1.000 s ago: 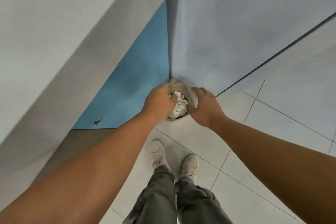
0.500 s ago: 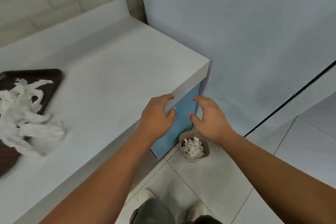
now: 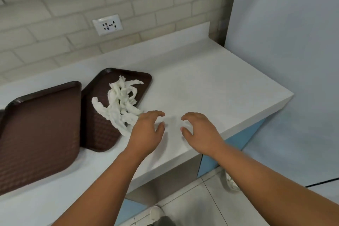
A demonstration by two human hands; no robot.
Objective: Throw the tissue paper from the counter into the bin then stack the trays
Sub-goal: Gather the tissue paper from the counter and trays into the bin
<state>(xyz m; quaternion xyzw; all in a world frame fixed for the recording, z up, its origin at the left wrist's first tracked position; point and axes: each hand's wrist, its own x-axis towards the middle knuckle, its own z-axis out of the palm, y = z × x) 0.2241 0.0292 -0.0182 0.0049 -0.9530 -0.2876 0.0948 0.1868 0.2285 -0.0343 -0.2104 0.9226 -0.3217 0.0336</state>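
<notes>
Head view: tissue paper just beside the empty, loosely spread left hand

Left tray cut off by left edge; bin mostly hidden behind right forearm.

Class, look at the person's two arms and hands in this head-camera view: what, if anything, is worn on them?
Nothing is worn. The left hand and right hand are bare: no gloves, rings, watch or bracelet in view. Both forearms are uncovered as far as the picture's lower edge, so no sleeve shows. No markings are visible on them.
</notes>
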